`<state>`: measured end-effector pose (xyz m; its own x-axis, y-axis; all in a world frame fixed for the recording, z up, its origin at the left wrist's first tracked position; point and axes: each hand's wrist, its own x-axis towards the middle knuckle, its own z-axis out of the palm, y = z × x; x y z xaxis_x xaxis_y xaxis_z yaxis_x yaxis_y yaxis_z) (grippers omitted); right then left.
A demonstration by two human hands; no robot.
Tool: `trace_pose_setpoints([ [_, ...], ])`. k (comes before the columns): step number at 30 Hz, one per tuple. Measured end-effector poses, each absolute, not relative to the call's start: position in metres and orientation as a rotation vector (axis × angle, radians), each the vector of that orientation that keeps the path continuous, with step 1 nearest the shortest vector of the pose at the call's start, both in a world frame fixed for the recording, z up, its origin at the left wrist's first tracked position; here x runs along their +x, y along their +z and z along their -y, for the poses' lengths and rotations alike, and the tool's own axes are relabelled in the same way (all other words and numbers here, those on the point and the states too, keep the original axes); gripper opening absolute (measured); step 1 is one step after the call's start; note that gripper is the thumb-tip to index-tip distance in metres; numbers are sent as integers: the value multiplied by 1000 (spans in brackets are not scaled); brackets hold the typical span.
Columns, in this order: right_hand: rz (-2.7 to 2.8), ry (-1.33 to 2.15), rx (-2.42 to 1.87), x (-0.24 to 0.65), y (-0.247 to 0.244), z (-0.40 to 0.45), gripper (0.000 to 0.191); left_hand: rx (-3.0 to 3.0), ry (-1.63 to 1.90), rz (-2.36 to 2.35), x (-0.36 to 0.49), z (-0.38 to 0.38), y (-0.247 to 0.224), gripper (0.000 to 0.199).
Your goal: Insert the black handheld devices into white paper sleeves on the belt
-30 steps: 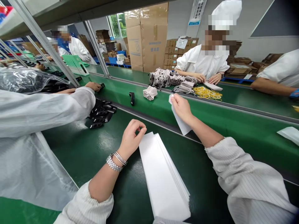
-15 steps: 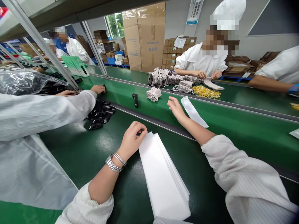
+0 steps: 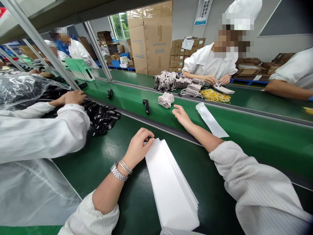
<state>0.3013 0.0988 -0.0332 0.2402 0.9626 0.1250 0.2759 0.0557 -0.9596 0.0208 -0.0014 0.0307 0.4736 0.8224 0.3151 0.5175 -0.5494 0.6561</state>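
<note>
My left hand point(image 3: 139, 143) is closed at the upper left corner of a stack of long white sleeves point(image 3: 172, 186), thumb and forefinger pinched at its edge. The stack lies slightly fanned on the dark green tabletop. My right hand point(image 3: 181, 117) reaches over the green belt with fingers apart, holding nothing. Just beyond its fingertips sits a gathered bundle of pale grey pouches point(image 3: 166, 100). On the belt to the left stands a small black device point(image 3: 146, 106), with another black device point(image 3: 110, 94) farther left. A single white sleeve point(image 3: 212, 120) lies right of my right hand.
At left, a co-worker's hands point(image 3: 73, 97) are over a pile of black devices point(image 3: 102, 119). Across the belt, another person handles pouches beside a pouch heap point(image 3: 172, 81) and yellow rubber bands point(image 3: 215, 96). A metal post point(image 3: 99, 50) and belt rail point(image 3: 161, 125) stand nearby.
The black device, pouch bundle and loose sleeve have shifted right along the belt. My right hand has moved slightly left and down. The co-worker's hand has left a black device on the belt.
</note>
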Motion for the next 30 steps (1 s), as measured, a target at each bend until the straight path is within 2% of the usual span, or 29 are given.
trace_pose_setpoints([
  [7, 1241, 783, -1444, 303, -37, -105, 55, 2278, 844, -1090, 21, -2, 30, 10],
  [30, 1291, 748, -1429, 305, -42, -108, 58, 2291, 797, -1073, 20, -1, 35, 9],
])
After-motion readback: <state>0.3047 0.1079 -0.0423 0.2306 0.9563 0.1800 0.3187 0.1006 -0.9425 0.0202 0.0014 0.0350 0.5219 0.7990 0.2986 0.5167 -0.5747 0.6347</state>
